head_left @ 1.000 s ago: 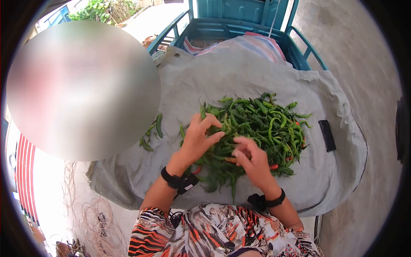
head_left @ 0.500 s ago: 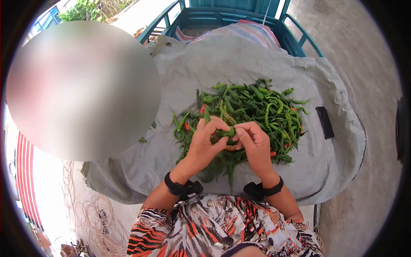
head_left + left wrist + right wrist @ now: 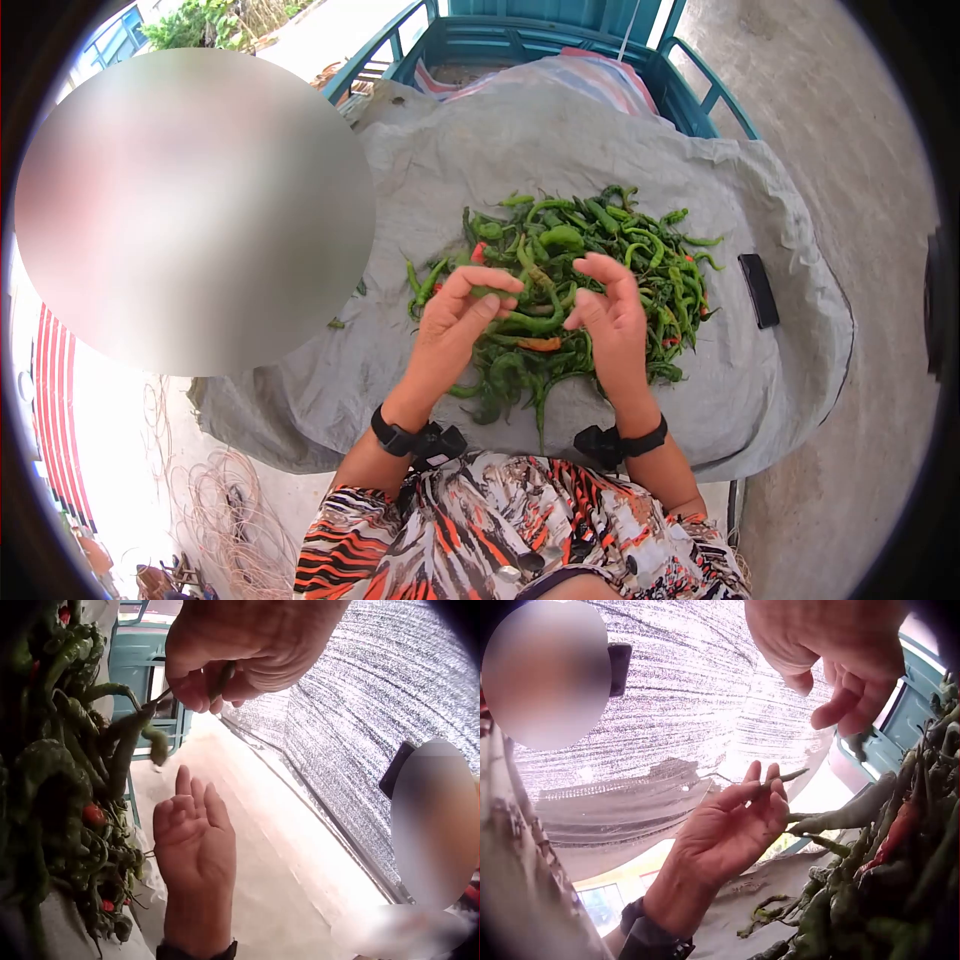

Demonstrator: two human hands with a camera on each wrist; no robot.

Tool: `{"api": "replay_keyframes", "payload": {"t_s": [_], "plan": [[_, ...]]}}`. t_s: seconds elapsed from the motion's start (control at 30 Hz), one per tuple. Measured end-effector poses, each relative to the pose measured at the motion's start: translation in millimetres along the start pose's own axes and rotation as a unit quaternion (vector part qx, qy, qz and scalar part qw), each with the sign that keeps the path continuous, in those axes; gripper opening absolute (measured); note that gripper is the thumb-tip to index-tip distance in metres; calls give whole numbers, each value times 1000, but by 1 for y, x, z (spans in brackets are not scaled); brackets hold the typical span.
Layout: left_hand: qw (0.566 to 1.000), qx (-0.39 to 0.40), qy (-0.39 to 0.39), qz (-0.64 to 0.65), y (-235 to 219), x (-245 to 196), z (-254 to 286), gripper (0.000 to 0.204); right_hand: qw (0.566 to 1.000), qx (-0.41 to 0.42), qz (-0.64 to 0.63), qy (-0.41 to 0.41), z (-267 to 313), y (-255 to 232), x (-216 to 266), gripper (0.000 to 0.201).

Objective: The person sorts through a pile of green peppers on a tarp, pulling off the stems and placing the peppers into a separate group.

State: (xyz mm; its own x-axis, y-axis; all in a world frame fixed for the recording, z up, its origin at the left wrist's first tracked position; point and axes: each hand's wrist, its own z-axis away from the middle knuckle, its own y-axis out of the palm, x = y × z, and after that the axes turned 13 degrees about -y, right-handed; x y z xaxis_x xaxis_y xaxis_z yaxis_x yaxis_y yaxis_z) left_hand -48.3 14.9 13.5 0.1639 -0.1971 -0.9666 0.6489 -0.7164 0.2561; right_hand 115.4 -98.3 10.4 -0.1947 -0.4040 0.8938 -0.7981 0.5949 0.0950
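Above the pile of green peppers [image 3: 600, 220], the left hand [image 3: 450, 325] pinches a small green pepper [image 3: 786, 780] between thumb and fingers; it shows clearly in the right wrist view. The right hand [image 3: 618, 340] is held over the pile a short way to the right, palm turned inward, fingers bent loosely and apart, holding nothing. A plump green pepper [image 3: 562, 238] shows just beyond the two hands; whether it rests on the pile or is in the air, I cannot tell. An orange pepper [image 3: 540, 344] and a red one [image 3: 479, 253] show among the green.
A grey cloth [image 3: 450, 150] lies under the peppers, with a black phone [image 3: 758, 290] at its right. Behind are a teal cart bed [image 3: 520, 38] and a striped sack [image 3: 600, 75]. Loose cord [image 3: 225, 510] lies on the ground at lower left. A blurred patch covers the upper left.
The hands came together over a plump green pepper, then moved apart. The right hand has let go. The plump pepper now shows beyond the hands.
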Motion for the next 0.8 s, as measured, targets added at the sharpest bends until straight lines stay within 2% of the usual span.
{"api": "replay_keyframes", "payload": {"t_s": [0.07, 0.13, 0.17, 0.27, 0.37, 0.47, 0.57, 0.63, 0.77, 0.8], "plan": [[998, 61, -7, 22, 1, 0, 2, 17, 998, 49, -30, 32, 3, 4, 1, 37], [994, 109, 0, -18, 0, 2, 2, 18, 990, 93, -67, 80, 5, 7, 6, 35], [990, 134, 3, -38, -1, 3, 1, 19, 985, 113, -65, 117, 5, 4, 7, 27], [992, 126, 4, -25, -2, 8, -1, 20, 979, 138, -60, 136, 6, -2, 3, 19], [992, 120, -36, 18, -2, 6, 1, 18, 982, 111, -82, 128, 7, -2, 8, 14], [999, -27, -26, 37, 5, 12, -1, 17, 993, 9, -73, 97, 4, -3, 8, 13], [973, -145, -27, -179, -12, 23, -9, 25, 994, -21, -61, 87, 0, -12, 3, 13], [944, -150, 31, -291, -17, 27, -16, 30, 994, -31, -58, 82, 1, -15, 0, 14], [856, -177, 138, -466, -20, 39, -30, 38, 996, -36, -45, 71, 1, -16, -3, 17], [837, -166, 137, -502, -23, 43, -33, 37, 996, -35, -37, 69, 0, -17, -3, 19]]}}
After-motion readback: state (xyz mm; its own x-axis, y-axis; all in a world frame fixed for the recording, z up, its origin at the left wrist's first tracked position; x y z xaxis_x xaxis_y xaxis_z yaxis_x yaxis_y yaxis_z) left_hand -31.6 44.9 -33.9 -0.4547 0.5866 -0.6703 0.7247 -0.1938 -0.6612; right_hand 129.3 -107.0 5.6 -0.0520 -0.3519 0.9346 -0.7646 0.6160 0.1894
